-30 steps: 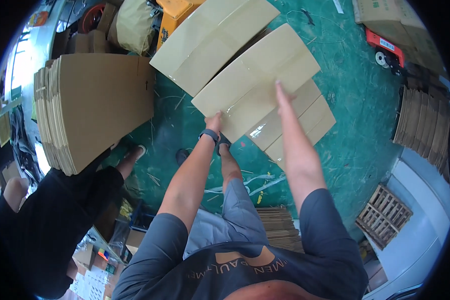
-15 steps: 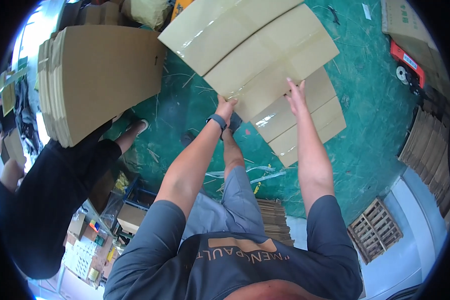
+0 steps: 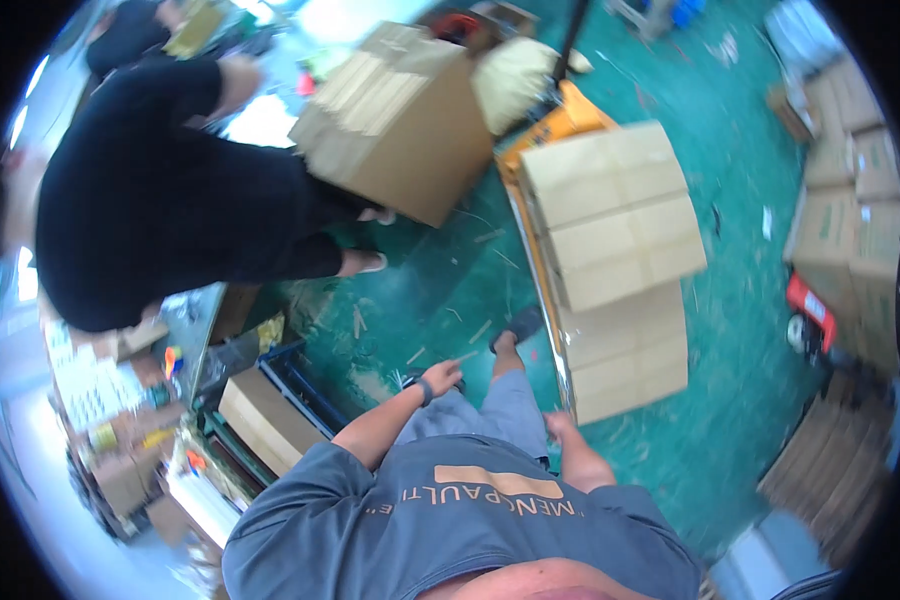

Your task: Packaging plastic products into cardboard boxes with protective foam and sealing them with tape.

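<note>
My left hand (image 3: pixel 443 376) hangs in front of my shorts, away from the boxes, with its fingers apart and nothing in it. Low by my right hip, my right hand (image 3: pixel 562 426) is just short of the near end of the box stack; its fingers are small and blurred. Ahead to the right, a taped cardboard box (image 3: pixel 625 252) lies on top of the stack. A lower cardboard box (image 3: pixel 625 335) shows beneath and nearer to me. The stack rests along an orange pallet jack (image 3: pixel 560 120), whose fork edge shows on the left.
A co-worker in black (image 3: pixel 170 200) bends at the left beside a stack of flat cardboard (image 3: pixel 410 130). A pale sack (image 3: pixel 515 85) sits behind the jack. At right are stacked cartons (image 3: pixel 830 235), a red tool (image 3: pixel 810 312) and cardboard bundles (image 3: pixel 830 465). A work table (image 3: pixel 210 330) stands left.
Both my hands have left the taped box and come back toward my body. The box now lies on the stack. My view has swung, showing the pallet jack and more of the co-worker.
</note>
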A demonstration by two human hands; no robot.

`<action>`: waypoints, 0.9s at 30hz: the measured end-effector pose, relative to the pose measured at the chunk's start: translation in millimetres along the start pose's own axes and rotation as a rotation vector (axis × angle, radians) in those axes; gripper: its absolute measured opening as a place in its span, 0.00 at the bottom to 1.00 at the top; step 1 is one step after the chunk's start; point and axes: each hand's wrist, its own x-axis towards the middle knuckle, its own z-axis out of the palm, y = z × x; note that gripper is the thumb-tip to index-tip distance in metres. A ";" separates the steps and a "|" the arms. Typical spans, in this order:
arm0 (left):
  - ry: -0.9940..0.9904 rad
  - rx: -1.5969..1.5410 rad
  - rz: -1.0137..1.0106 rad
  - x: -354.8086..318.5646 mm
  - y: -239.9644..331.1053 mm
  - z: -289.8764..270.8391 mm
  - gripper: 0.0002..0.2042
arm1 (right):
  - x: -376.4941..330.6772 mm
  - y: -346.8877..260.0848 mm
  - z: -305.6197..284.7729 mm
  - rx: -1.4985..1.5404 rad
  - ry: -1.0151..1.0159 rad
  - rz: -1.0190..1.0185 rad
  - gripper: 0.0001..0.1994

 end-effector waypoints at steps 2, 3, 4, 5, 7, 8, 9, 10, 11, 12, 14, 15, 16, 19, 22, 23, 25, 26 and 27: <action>0.107 -0.081 -0.119 -92.3 -52.5 -38.6 0.28 | 0.2 20.2 31.8 0.041 -0.043 -0.012 0.23; 0.217 -0.173 -0.156 -132.8 -83.2 -54.6 0.28 | 16.7 22.9 26.5 0.434 -0.247 0.079 0.21; 0.369 -0.241 -0.236 -186.9 -120.2 -78.3 0.28 | 13.9 -2.3 45.4 0.311 -0.287 0.026 0.21; 0.602 -0.138 -0.278 -248.9 -158.8 -104.5 0.28 | -3.8 -45.5 75.7 0.025 -0.102 -0.248 0.20; 0.996 -0.158 -0.387 -358.5 -195.3 -134.0 0.27 | -21.8 -125.8 93.5 -0.544 0.284 -0.647 0.23; 1.221 -0.094 -0.347 -420.4 -191.7 -164.2 0.25 | -63.5 -155.3 132.8 -0.651 0.235 -0.608 0.22; 1.324 -0.063 -0.381 -486.8 -158.0 -191.7 0.24 | -96.2 -224.2 166.6 -0.770 0.217 -0.675 0.22; 1.591 0.028 -0.288 -557.5 -137.2 -207.4 0.23 | -119.5 -285.6 226.2 -0.966 0.181 -0.793 0.22; 1.802 0.287 -0.369 -629.1 -139.6 -211.8 0.23 | -144.1 -337.1 294.9 -1.161 0.140 -0.918 0.22; 2.033 0.486 -0.370 -709.5 -106.6 -212.9 0.23 | -168.8 -373.2 362.2 -1.338 0.105 -1.031 0.21; 2.425 0.687 -0.648 -828.2 -48.2 -168.0 0.23 | -215.2 -411.1 480.3 -1.678 0.030 -1.233 0.21; 2.535 0.961 -0.799 -884.1 -33.8 -141.2 0.23 | -238.8 -416.8 534.8 -1.823 -0.005 -1.327 0.21; 2.596 1.173 -0.983 -928.9 -23.8 -112.8 0.26 | -259.4 -418.8 581.8 -1.964 -0.039 -1.414 0.21; 2.514 1.483 -1.386 -1005.4 -5.3 -69.6 0.26 | -286.6 -438.2 658.8 -2.297 -0.065 -1.569 0.20; 2.386 1.119 -1.550 -989.1 -22.0 -58.1 0.25 | -279.2 -499.4 618.6 -2.506 0.018 -1.495 0.20; 2.417 0.863 -1.468 -961.9 -35.8 -65.9 0.24 | -263.5 -506.1 582.8 -2.505 0.051 -1.400 0.20; 2.492 0.308 -1.318 -882.8 -123.9 -0.7 0.22 | -129.2 -626.9 509.5 -1.894 0.090 -1.166 0.24; 2.399 0.190 -1.145 -837.5 -124.9 -38.9 0.21 | -169.0 -559.5 527.0 -1.075 0.046 -0.738 0.23; 2.261 -0.267 -0.974 -784.7 -187.2 -21.2 0.22 | -147.5 -600.2 469.1 -1.180 0.331 -1.030 0.22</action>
